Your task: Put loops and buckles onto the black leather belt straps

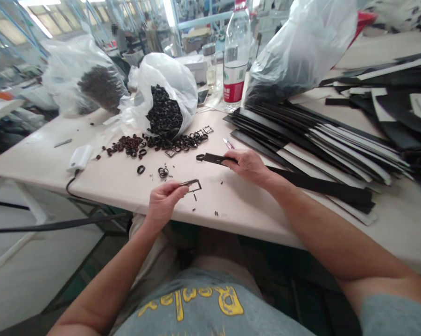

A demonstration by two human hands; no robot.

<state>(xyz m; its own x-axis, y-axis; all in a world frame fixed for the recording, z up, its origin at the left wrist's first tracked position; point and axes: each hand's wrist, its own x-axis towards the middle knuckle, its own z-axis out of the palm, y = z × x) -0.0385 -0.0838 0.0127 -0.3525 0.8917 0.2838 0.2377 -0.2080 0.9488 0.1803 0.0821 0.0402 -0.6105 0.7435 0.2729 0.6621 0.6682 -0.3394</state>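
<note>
Pinched in the fingers of my left hand (164,198) is a rectangular metal belt buckle (198,183), its prong hanging down over the table's front part. My right hand (247,165) grips a black strap (214,159) near its end, fingers closed around it. The strap's long part (322,184) runs under my right forearm to the right. A small black loop (199,157) lies by the strap's tip. Just beyond my right hand rest small thread snips (228,143). Several black loops (163,172) sit beyond my left hand.
A plastic bag (182,74) spills black loops beside brown loops (126,145) and more buckles (207,129). Stacked straps (301,135) cover the right side. A water bottle (235,60) stands at the back, a white corded box (80,157) at left. Tiny bits (216,213) lie near the front edge.
</note>
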